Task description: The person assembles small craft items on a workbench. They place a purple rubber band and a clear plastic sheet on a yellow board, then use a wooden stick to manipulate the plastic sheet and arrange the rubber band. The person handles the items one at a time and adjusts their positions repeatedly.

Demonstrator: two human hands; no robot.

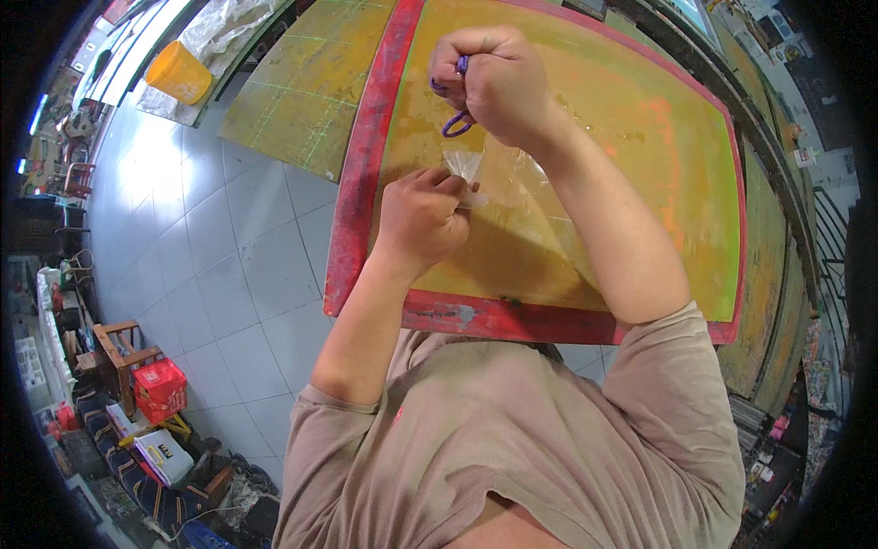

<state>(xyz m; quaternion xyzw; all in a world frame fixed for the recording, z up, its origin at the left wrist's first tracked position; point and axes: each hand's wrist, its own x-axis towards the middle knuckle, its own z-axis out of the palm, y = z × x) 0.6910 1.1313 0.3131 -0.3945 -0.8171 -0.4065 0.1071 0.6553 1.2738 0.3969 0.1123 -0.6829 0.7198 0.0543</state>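
Note:
My right hand (494, 87) is raised in a fist above the far left part of a framed screen. It is closed around a thin purple looped thing (457, 124); one loop hangs below the fingers, and the rest is mostly hidden. Lower and nearer to me, my left hand (425, 215) is closed on the gathered end of a clear plastic bag (465, 165). The bag's crumpled film fans up from the fingers toward the right fist. Under both hands lies the screen's yellow mesh (567, 82), with wet-looking spots, edged by a red frame (357, 174).
Left of the screen, a yellow-green board (302, 82) with green lines sticks out over the tiled floor (229, 265). A yellow bucket (178, 73) stands farther left beside plastic sheeting (229, 27). A red box (160, 389) and a wooden stool (119, 352) are at the lower left.

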